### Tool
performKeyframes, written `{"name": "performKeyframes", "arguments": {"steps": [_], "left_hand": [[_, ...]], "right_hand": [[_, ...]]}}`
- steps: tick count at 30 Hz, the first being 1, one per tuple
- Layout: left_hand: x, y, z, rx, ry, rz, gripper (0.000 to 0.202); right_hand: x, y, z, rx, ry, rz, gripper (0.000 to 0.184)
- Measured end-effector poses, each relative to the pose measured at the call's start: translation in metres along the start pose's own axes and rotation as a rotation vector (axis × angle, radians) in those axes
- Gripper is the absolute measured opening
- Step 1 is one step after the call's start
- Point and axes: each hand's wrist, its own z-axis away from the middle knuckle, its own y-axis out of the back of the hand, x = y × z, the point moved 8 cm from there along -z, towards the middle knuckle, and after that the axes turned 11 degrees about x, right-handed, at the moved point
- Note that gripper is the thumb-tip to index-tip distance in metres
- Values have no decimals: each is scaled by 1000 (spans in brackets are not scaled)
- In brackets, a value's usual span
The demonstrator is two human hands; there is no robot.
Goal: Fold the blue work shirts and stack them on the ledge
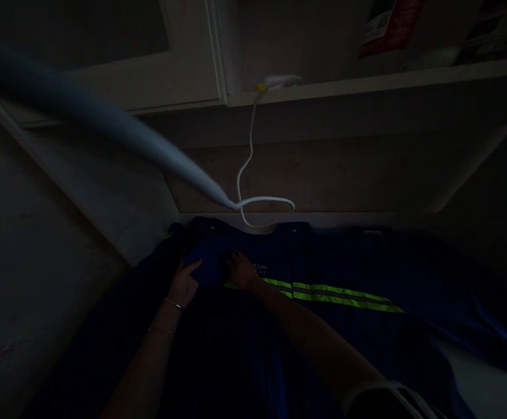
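Note:
A dark blue work jacket [340, 256] with yellow-green reflective stripes lies spread out in dim light, its collar edge toward the back wall. On its left part, my left hand [185, 284], with a thin bracelet at the wrist, pinches the blue cloth between thumb and fingers. Close beside it, my right hand [241, 270] has its fingers curled onto the cloth near a small printed logo [262, 269]. Some of the fingertips are lost in the dark fabric.
A thick pale blue tube-like strip [148, 139] slants in from the upper left, close to my view. A white cord [251, 145] hangs in a loop from the shelf [344, 87]. Cabinet panels and a left wall [100, 180] enclose the space.

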Motion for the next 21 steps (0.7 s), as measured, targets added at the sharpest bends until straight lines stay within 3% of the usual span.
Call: {"name": "performKeyframes", "arguments": {"steps": [4, 8, 11, 14, 17, 19, 21], "left_hand": [[-10, -43, 13, -233, 38, -255, 43], [-37, -80, 27, -436, 36, -510, 40], [-61, -91, 35, -511, 47, -656, 33], [-75, -93, 42, -556, 54, -758, 32], [-75, -95, 44, -580, 28, -847, 33], [-72, -101, 38, -575, -31, -908, 31], [-69, -110, 26, -521, -146, -951, 26]], "right_hand": [[28, 48, 28, 79, -147, -199, 50], [67, 103, 97, 61, -296, -357, 61], [99, 153, 161, 106, -457, -497, 60], [141, 216, 222, 305, -658, -601, 53], [186, 294, 275, 608, -731, -427, 53], [209, 346, 306, 815, -734, -114, 53], [226, 385, 330, 948, -746, 166, 54]]}}
